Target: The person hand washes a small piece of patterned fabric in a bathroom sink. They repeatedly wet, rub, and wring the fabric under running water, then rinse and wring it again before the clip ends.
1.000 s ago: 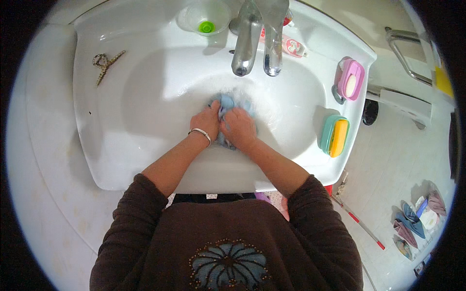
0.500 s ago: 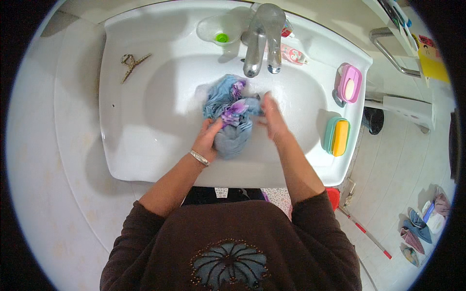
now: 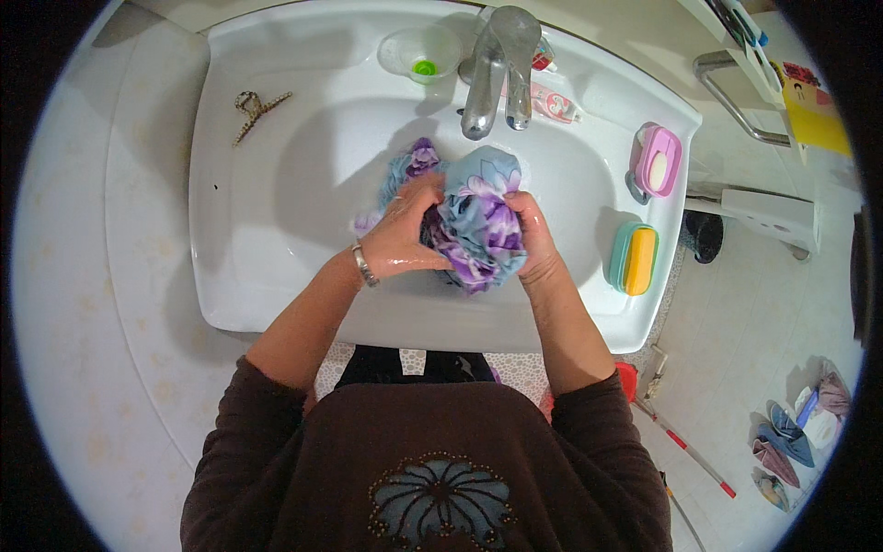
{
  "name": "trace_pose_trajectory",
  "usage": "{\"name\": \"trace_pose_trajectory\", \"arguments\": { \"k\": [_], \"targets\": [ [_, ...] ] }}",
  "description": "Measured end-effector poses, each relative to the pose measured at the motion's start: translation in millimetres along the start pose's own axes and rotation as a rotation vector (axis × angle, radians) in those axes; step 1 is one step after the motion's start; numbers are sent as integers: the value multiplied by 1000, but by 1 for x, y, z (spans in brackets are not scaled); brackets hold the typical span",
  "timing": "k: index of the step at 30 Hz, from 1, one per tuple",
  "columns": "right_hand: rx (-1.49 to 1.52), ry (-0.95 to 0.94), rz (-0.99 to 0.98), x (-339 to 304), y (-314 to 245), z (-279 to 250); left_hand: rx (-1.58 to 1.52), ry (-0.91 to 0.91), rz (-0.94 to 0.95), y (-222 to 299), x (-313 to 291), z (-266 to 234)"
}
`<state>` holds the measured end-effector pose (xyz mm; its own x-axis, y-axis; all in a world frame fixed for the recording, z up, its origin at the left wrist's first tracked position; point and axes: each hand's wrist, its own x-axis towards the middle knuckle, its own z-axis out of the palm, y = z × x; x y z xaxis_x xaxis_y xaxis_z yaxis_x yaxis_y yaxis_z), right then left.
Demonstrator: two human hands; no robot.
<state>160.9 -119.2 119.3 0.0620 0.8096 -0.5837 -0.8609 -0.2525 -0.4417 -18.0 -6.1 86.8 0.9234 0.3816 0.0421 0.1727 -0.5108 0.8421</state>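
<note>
Head view, the only one: both hands were over the basin of the white sink (image 3: pixel 276 276), bunching a wet blue-and-purple floral cloth (image 3: pixel 478 225) just below the metal faucet (image 3: pixel 497 69). The left hand (image 3: pixel 405 235) had its fingers curled shut into the cloth's left side, a metal bracelet (image 3: pixel 364 265) at the wrist; the right hand (image 3: pixel 533 244) gripped the right side, fingers closed round the bundle. The cloth was held up off the basin floor, with one end trailing toward the back of the bowl. Risks, as judged: wet hands and soaked fabric could let the bundle slip and drop back, splashing water over the front rim onto the brown sleeves or the floor. A hard wring close to the spout could knock knuckles on it. The right elbow swinging out could nudge the yellow soap in its teal dish (image 3: pixel 635 258) or the pink soap dish (image 3: pixel 658 164) off the ledge. The hair clip (image 3: pixel 258 106) sat well apart, at low risk.
</note>
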Motion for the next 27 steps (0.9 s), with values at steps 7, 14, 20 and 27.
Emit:
{"name": "trace_pose_trajectory", "arguments": {
  "k": [7,14,20,27],
  "targets": [
    [-991,547,-277,31,-16,-71,-167,228,-768,-41,-17,20],
    [-1666,416,-282,62,90,-89,756,-30,-257,-42,49,25],
    [-1789,424,-306,51,34,-106,457,-514,-446,-79,53,17],
    [-1553,321,-385,77,60,-102,323,-260,-634,-32,-5,50]
  ]
}}
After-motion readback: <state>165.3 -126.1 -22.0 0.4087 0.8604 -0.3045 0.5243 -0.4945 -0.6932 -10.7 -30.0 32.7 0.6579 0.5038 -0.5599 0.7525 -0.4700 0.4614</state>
